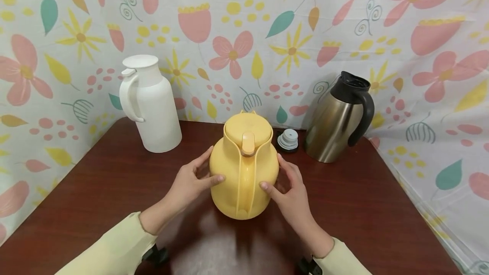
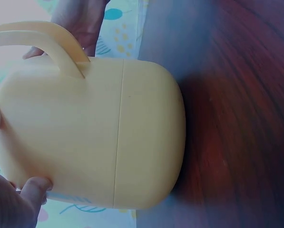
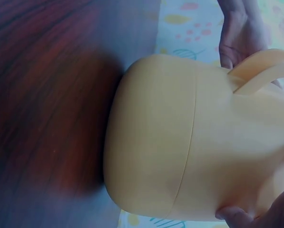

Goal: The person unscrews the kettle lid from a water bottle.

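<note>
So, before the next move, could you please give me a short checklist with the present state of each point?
1. Left hand and right hand on opposite sides of the yellow jug: ok.
2. Yellow jug upright: ok.
3. Its lid on: ok.
4. Its handle free of both thumbs: ok, it runs between them.
5. Steel jug closed: not ok, its top looks open; a stopper lies beside it on the table.
6. Yellow jug empty or full: cannot tell, its walls are opaque.
</note>
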Demonstrator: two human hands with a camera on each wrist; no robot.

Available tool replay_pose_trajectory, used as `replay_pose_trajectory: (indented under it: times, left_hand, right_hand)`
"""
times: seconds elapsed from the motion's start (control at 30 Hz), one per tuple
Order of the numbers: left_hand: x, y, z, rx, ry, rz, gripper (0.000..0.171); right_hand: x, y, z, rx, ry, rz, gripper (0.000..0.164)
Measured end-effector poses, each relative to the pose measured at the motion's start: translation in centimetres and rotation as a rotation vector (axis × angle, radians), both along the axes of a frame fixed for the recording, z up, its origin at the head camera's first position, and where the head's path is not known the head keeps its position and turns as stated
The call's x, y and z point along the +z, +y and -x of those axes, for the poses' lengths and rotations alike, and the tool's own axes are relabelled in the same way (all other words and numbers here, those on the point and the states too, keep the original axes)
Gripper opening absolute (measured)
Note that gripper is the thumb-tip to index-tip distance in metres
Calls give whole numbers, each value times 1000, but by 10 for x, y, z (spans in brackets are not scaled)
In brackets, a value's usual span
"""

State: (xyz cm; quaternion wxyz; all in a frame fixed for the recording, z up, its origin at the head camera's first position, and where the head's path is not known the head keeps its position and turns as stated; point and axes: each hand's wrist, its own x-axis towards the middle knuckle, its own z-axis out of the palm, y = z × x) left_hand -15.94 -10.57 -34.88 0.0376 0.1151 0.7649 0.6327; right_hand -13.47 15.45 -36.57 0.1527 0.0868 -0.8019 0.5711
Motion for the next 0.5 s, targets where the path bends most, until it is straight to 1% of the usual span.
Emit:
replay_pose_trajectory:
  times: [0.13, 0.3, 0.4, 0.5]
  left_hand:
    - [2, 1, -2, -11, -3, -7, 87]
    - [4, 2, -3, -19, -2, 7, 87]
    - [4, 2, -3, -34, 9, 28, 88]
    - [3, 0, -3, -49, 26, 61, 89]
  right_hand:
    - [0, 0, -4, -9, 25, 2, 75]
    - [-1, -1, -6, -3, 43, 24, 75]
    - [-2, -1, -6, 1, 27, 32, 76]
    - [0, -1, -7, 20, -7, 8, 77]
